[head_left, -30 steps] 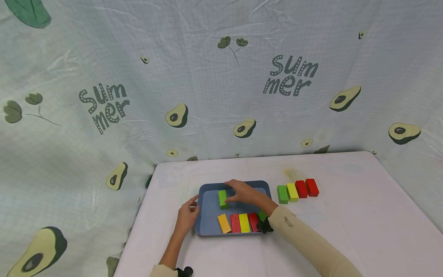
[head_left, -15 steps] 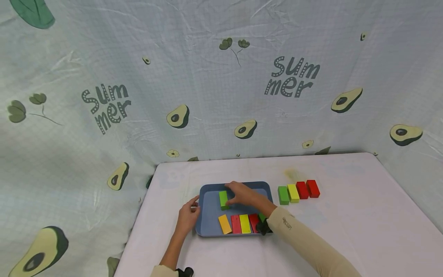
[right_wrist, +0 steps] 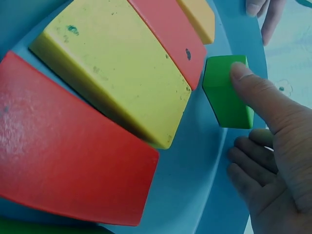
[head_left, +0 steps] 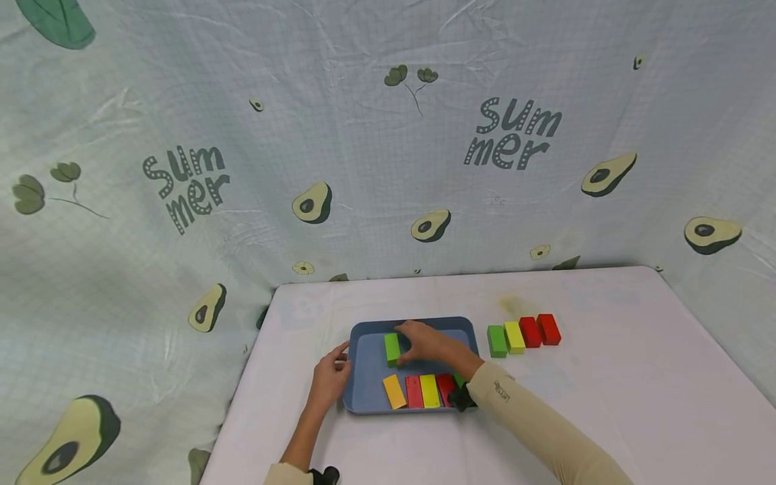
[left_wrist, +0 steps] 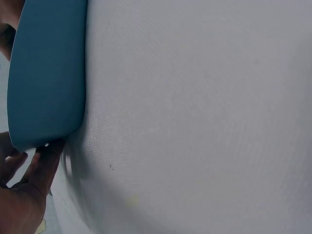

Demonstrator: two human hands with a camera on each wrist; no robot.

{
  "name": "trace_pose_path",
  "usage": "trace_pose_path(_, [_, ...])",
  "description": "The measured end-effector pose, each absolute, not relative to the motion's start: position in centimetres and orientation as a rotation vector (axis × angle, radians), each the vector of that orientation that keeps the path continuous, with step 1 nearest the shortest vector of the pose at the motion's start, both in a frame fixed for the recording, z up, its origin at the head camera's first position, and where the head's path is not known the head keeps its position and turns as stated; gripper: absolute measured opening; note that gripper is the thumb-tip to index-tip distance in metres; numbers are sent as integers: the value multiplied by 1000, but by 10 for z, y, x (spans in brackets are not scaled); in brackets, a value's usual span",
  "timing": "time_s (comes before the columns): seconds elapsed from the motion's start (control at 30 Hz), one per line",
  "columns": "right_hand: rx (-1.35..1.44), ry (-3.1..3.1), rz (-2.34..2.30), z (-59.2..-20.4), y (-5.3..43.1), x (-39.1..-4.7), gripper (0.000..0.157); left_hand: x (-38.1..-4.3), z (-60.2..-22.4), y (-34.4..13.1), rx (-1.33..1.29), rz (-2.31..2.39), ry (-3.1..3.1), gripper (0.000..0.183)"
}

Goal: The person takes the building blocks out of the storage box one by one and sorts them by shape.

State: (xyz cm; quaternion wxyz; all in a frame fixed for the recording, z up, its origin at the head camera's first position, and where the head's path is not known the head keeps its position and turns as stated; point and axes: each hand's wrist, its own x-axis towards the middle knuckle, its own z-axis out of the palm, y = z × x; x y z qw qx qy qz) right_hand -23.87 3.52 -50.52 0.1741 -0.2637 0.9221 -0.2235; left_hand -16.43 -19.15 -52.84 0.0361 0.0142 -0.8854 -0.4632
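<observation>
A blue tray point(head_left: 364, 384) lies on the table. My left hand point(head_left: 329, 378) rests its fingertips against the outside of the tray's left wall; in the left wrist view the fingers point(left_wrist: 46, 161) touch near a corner. Inside the tray, my right hand point(head_left: 424, 340) spans a green block point(head_left: 392, 349) lengthwise. In the right wrist view the thumb lies on that green block point(right_wrist: 229, 92); the index fingertip is hidden there. Along the tray's near side lie an orange block point(head_left: 394, 392), a red block point(head_left: 413, 392), a yellow block point(head_left: 430, 391) and another red block point(head_left: 445, 389).
Another green block point(head_left: 459, 380) is partly covered by the black wrist camera point(head_left: 462, 397). Right of the tray stands a row: a green block point(head_left: 497, 341), a yellow block point(head_left: 514, 337) and two red blocks point(head_left: 530, 332). A printed cloth point(head_left: 364, 135) hangs behind the table point(head_left: 594, 404).
The right thumb has shifted slightly toward the near end of the green block. The block keeps its place in the tray, and the left hand stays at the tray's side.
</observation>
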Motion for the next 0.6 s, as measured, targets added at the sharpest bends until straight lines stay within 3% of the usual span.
trace_pose_path(0.6, [-778,2634,-636,-508,39,-234,68,-164,-528,-190,43,-1406,-2722,44])
